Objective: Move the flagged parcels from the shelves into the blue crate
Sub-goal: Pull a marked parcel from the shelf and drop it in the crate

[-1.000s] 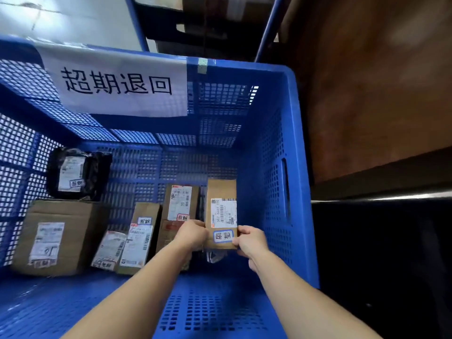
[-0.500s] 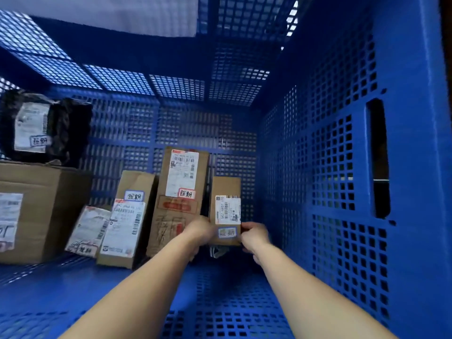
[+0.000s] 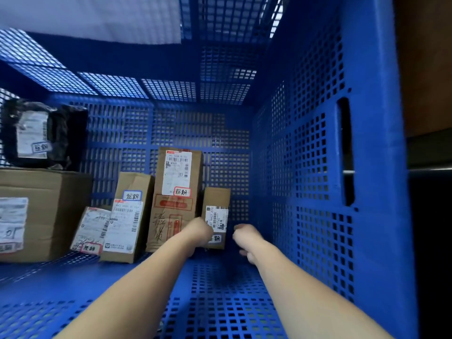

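Observation:
Both my arms reach deep into the blue crate (image 3: 305, 167). A small brown parcel (image 3: 216, 199) with a white label and a blue-edged flag sticker stands upright on the crate floor against the far wall. My left hand (image 3: 198, 233) is closed on its lower left edge and covers part of the sticker. My right hand (image 3: 247, 238) is a short gap to the parcel's right, fingers curled, holding nothing.
Left of the small parcel stand a tall brown box (image 3: 178, 172), a medium box (image 3: 132, 216) and a flat parcel (image 3: 91, 228), all flagged. Further left a black bag (image 3: 61, 133) lies on a large carton (image 3: 44, 211). A white paper sign (image 3: 97, 15) hangs on the crate's far rim.
The small parcel went down to the crate floor beside the tall box. My right hand let go and drew a little to the right. The camera leaned deeper into the crate.

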Available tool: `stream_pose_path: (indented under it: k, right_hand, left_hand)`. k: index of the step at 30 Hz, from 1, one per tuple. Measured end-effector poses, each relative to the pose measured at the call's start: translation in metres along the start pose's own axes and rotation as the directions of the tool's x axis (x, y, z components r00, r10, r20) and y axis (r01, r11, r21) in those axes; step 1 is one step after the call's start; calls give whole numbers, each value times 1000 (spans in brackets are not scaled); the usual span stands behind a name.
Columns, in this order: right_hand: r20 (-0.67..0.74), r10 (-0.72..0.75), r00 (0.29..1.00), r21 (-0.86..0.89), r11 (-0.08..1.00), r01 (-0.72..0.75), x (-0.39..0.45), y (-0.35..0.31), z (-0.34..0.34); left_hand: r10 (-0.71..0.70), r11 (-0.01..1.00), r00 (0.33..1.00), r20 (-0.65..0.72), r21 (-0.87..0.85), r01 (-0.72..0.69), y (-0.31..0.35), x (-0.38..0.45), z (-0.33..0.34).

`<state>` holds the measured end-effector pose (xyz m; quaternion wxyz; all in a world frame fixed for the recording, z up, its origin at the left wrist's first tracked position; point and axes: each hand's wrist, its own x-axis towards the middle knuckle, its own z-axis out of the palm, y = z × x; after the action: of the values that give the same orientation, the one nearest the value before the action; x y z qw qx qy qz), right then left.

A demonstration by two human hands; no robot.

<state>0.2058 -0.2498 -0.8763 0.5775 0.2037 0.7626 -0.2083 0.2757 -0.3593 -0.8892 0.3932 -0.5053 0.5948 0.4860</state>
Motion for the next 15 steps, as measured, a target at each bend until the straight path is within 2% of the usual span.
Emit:
stream_pose_path:
  k: [8,15]
  right_hand:
    - [-58,-139,989,149,978,146,-123,-36,-31]
    - [-117,-264,957,212,935,284,-242,-64,-73]
  left_hand:
    - [105,950,994,-41,-292,-112,39,-118,-49]
    - [208,904,975,-82,-365,-223,82,-232,-86]
